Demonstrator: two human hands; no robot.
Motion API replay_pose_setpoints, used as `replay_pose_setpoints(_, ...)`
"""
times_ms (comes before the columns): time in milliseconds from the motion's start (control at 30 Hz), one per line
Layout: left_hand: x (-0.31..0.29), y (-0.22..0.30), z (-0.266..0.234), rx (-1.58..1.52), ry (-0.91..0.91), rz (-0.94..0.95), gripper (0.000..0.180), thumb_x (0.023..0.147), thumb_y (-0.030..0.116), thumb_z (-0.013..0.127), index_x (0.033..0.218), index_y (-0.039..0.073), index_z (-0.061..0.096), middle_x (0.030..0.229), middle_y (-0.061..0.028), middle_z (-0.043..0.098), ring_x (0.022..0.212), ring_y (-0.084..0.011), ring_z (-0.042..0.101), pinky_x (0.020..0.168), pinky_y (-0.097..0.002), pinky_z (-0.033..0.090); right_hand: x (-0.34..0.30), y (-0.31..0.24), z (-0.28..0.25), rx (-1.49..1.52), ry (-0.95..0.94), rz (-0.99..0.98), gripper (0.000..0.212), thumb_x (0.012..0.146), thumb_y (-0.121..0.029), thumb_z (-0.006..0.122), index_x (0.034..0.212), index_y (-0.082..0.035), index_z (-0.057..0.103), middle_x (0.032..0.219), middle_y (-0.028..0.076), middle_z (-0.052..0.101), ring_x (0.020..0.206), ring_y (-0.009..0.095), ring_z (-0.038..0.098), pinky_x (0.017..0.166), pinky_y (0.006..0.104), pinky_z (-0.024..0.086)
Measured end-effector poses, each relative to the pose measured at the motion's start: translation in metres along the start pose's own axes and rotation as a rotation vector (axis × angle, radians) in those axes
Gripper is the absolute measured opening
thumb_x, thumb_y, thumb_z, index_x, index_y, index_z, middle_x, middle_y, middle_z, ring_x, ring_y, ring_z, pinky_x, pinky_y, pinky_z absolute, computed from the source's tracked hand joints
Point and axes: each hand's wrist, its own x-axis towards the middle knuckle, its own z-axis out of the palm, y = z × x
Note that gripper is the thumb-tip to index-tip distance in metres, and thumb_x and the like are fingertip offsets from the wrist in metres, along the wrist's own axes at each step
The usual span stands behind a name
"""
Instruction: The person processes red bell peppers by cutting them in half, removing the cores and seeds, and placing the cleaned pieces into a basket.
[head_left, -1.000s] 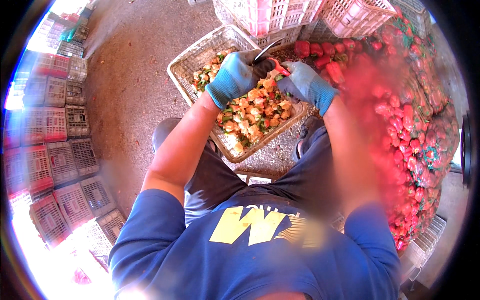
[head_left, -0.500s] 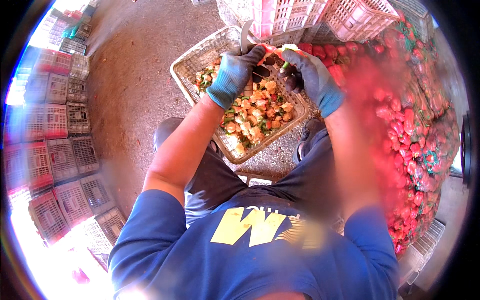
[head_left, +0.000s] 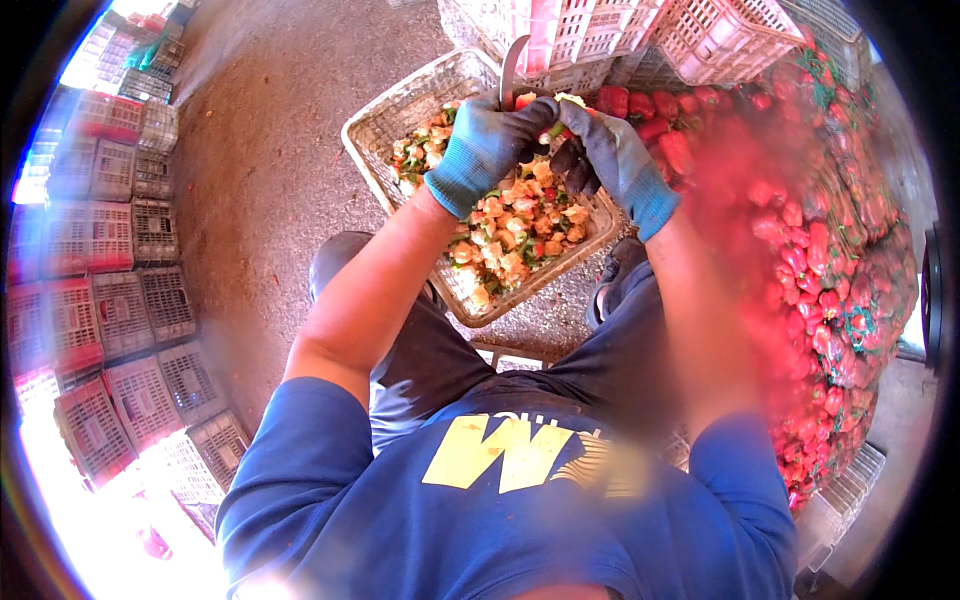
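My left hand (head_left: 482, 145), in a grey-and-blue glove, is closed round a knife (head_left: 510, 72) whose curved blade points up and away from me. My fist hides most of its handle. Close beside it, my right hand (head_left: 612, 150), gloved the same way, pinches a pepper core (head_left: 568, 100) with pale seeds and a green stem. A bit of red pepper (head_left: 524, 101) shows by the left fingertips. Both hands are above the far part of a dirty, shallow plastic crate (head_left: 365, 150). Inside it lie many seedy pepper cores (head_left: 515, 215) with green stems.
Red peppers (head_left: 815, 300) are heaped on my right, partly in netting. Beyond the shallow crate stand pale and pink plastic crates (head_left: 720, 40). Stacked crates (head_left: 125, 315) line the left side, past a bare brown floor (head_left: 270, 130). My legs straddle the shallow crate's near end.
Both hands have come closer together, the right one shifting left and slightly toward me. The knife blade has moved a little to the right and tilts more.
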Motion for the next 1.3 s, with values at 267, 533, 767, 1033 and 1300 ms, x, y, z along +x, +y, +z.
replay_pose_setpoints(267, -0.005, 0.020, -0.007, 0.072, -0.009, -0.073, 0.034, 0.095, 0.031, 0.075, 0.110, 0.000, 0.074, 0.081, -0.0053, 0.072, 0.057, -0.0112, 0.064, 0.051, -0.0251, 0.051, 0.005, 0.001, -0.008, 0.044, 0.159, -0.209, 0.048, 0.092, -0.043, 0.077, 0.116, -0.003, 0.068, 0.080, 0.004, 0.068, 0.053, 0.012, 0.062, 0.048, 0.0260, 0.048)
replay_pose_setpoints(533, -0.014, 0.023, -0.007, 0.140, -0.147, -0.138, 0.030, 0.100, 0.020, 0.067, 0.119, -0.002, 0.070, 0.083, -0.0051, 0.071, 0.059, -0.0089, 0.062, 0.053, -0.0247, 0.051, -0.008, -0.007, -0.019, 0.085, -0.019, -0.086, 0.035, 0.093, -0.033, 0.075, 0.115, -0.007, 0.069, 0.084, 0.003, 0.068, 0.057, 0.012, 0.066, 0.047, 0.0238, 0.047)
replay_pose_setpoints(767, -0.004, 0.000, -0.014, 0.009, -0.157, 0.032, 0.029, 0.106, 0.019, 0.059, 0.123, -0.002, 0.067, 0.084, -0.0043, 0.071, 0.066, -0.0109, 0.066, 0.060, -0.0263, 0.054, -0.003, 0.003, -0.025, 0.304, -0.102, -0.091, 0.035, 0.097, -0.034, 0.065, 0.117, -0.005, 0.068, 0.090, 0.006, 0.069, 0.064, 0.015, 0.069, 0.054, 0.0264, 0.053)
replay_pose_setpoints(1033, -0.014, 0.019, 0.006, -0.027, -0.030, -0.058, 0.035, 0.102, 0.035, 0.067, 0.114, 0.002, 0.070, 0.083, -0.0086, 0.072, 0.054, -0.0150, 0.065, 0.053, -0.0287, 0.052, 0.014, 0.024, -0.016, 0.556, 0.036, -0.178, 0.030, 0.098, -0.030, 0.063, 0.110, -0.004, 0.069, 0.088, 0.006, 0.069, 0.067, 0.015, 0.066, 0.056, 0.0263, 0.052)
replay_pose_setpoints(1300, -0.012, 0.013, 0.006, -0.015, -0.065, -0.107, 0.034, 0.101, 0.031, 0.068, 0.115, -0.001, 0.068, 0.081, -0.0104, 0.070, 0.059, -0.0166, 0.066, 0.048, -0.0292, 0.052, 0.016, 0.026, -0.012, 0.515, 0.100, -0.149, 0.029, 0.099, -0.029, 0.063, 0.109, -0.002, 0.068, 0.084, 0.007, 0.068, 0.064, 0.015, 0.063, 0.059, 0.0269, 0.053)
